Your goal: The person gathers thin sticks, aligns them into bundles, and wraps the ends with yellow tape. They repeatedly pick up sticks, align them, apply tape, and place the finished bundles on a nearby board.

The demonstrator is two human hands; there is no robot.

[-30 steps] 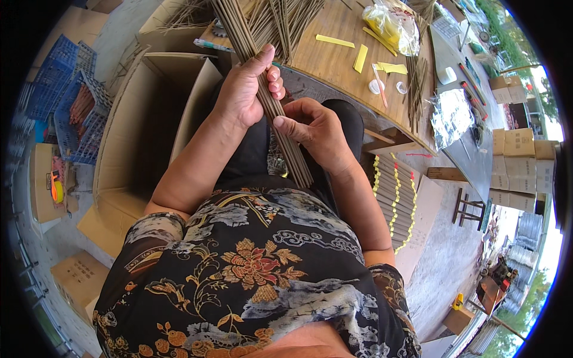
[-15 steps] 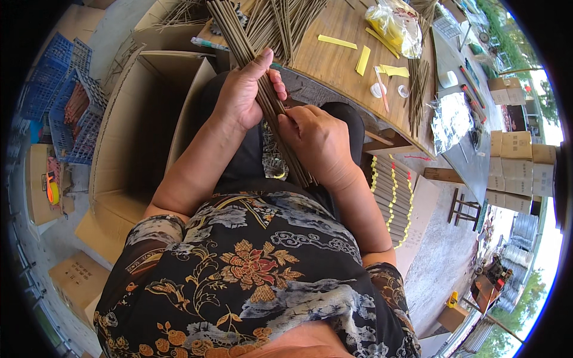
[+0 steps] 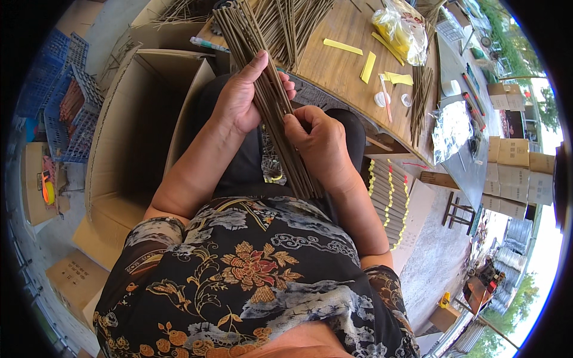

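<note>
A bundle of long, thin brown sticks (image 3: 270, 98) slants across my lap, its upper end over the table's near corner and its lower end close to my waist. My left hand (image 3: 242, 95) is wrapped round the upper half, thumb lying along the top and fingertips showing on the far side. Lower down, my right hand (image 3: 319, 140) pinches sticks at the bundle's right edge between thumb and curled fingers. More loose brown sticks (image 3: 292, 30) lie piled on the wooden table just beyond.
The wooden table (image 3: 334, 65) carries yellow paper strips (image 3: 343, 46), a plastic bag (image 3: 403, 27) and silver foil (image 3: 450, 131). A large open cardboard box (image 3: 134, 125) stands at my left, near blue crates (image 3: 65, 113). Tied stick bundles (image 3: 388, 197) lie low at my right.
The sticks have spread out more, and their lower end has shifted slightly down and right. My right hand has opened its grip a little into a pinch at the bundle's edge.
</note>
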